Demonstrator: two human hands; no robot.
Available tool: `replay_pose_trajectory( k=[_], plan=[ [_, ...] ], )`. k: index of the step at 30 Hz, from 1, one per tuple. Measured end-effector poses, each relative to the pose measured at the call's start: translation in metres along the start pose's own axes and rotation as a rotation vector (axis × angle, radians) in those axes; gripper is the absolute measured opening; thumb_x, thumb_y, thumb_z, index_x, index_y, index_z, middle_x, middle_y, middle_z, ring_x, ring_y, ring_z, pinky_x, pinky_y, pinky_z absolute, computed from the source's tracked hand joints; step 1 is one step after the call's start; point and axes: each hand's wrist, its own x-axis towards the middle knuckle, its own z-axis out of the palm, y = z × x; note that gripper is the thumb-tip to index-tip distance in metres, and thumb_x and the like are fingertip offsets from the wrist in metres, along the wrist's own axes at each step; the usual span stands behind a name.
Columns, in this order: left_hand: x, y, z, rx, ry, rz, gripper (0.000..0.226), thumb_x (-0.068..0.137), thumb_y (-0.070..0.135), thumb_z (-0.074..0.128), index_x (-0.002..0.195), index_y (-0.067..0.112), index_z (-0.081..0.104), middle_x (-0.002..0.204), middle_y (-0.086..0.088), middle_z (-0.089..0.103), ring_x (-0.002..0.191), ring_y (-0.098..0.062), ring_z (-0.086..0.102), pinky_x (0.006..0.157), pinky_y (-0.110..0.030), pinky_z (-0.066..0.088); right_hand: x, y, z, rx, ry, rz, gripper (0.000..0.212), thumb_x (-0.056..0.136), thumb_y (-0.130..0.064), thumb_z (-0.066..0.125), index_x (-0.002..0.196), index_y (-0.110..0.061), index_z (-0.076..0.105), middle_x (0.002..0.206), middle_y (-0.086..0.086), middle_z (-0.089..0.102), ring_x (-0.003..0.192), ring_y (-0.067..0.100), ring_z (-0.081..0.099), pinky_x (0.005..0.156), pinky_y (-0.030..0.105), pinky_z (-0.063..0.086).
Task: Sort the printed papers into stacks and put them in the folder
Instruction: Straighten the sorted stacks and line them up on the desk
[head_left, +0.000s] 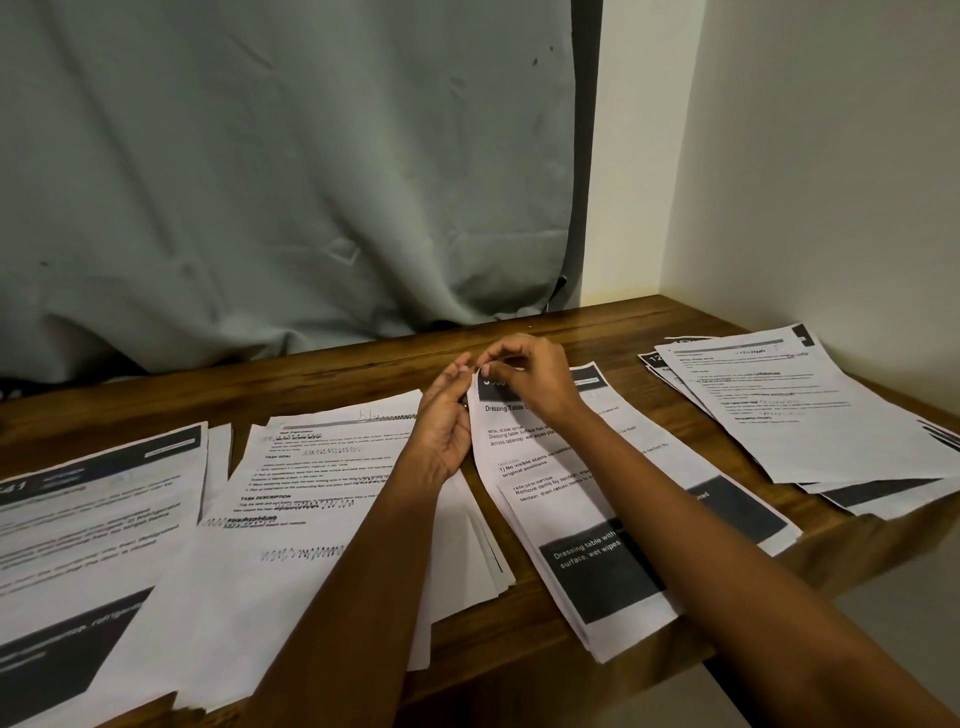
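The left hand (441, 426) is narrowly closed, palm turned to the right, its thumb and fingertips pinching the upper left corner of the top sheet (524, 467); the right hand (527, 376) comes over from above with curled fingers and pinches that same corner, so the two hands meet there, touching; the corner is lifted a little off the paper under it. That sheet, headed "Dressing Table", lies on the Dressing Table stack (608, 587) at the middle of the wooden table (597, 325).

At the far left lies a stack with a dark banner (88, 525); just beside it a scribbled stack (311, 519), its pages fanned at the right edge; well apart on the right, near the corner, a loosely fanned right stack (810, 415); a grey-green curtain (285, 156) hangs behind the table, a pale wall (805, 156) to its right.

The left forearm reaches up across the scribbled stack, hiding part of it; the right forearm runs diagonally over the Dressing Table stack from the lower right, covering the middle of its print.
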Motion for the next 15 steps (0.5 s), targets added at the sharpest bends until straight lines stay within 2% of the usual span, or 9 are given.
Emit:
replay_pose_trajectory(
  k=[3, 7, 10, 15],
  plan=[
    [-0.002, 0.001, 0.001, -0.005, 0.0, -0.002, 0.026, 0.098, 0.007, 0.047, 0.121, 0.014, 0.055, 0.108, -0.013, 0.069, 0.085, -0.021, 0.071, 0.075, -0.033, 0.06, -0.003, 0.001, -0.002, 0.024, -0.011, -0.001, 0.008, 0.08, -0.009, 0.072, 0.087, -0.013, 0.074, 0.092, -0.002, 0.069, 0.087, 0.009, 0.065, 0.081, 0.025, 0.054],
    [-0.004, 0.003, 0.002, -0.036, -0.004, -0.008, 0.025, 0.098, 0.008, 0.046, 0.119, 0.015, 0.057, 0.119, -0.016, 0.065, 0.085, -0.019, 0.071, 0.076, -0.031, 0.059, -0.006, 0.001, 0.0, 0.066, -0.047, 0.005, 0.012, 0.079, -0.009, 0.074, 0.088, -0.016, 0.074, 0.093, -0.002, 0.07, 0.089, 0.01, 0.066, 0.084, 0.03, 0.055],
    [-0.005, 0.004, 0.003, -0.042, -0.005, -0.011, 0.026, 0.098, 0.008, 0.047, 0.121, 0.014, 0.056, 0.116, -0.015, 0.066, 0.082, -0.017, 0.072, 0.074, -0.029, 0.059, -0.007, 0.0, 0.004, 0.124, -0.029, 0.025, 0.012, 0.079, -0.008, 0.073, 0.089, -0.013, 0.074, 0.092, 0.0, 0.072, 0.089, 0.012, 0.068, 0.085, 0.032, 0.056],
    [-0.004, 0.003, 0.003, -0.009, 0.011, -0.002, 0.028, 0.099, 0.013, 0.048, 0.125, 0.017, 0.056, 0.125, -0.013, 0.064, 0.105, -0.024, 0.066, 0.086, -0.034, 0.056, -0.011, -0.006, 0.007, 0.112, -0.03, 0.053, 0.012, 0.078, -0.009, 0.074, 0.087, -0.016, 0.074, 0.083, -0.014, 0.07, 0.083, 0.001, 0.066, 0.082, 0.021, 0.053]
  ],
)
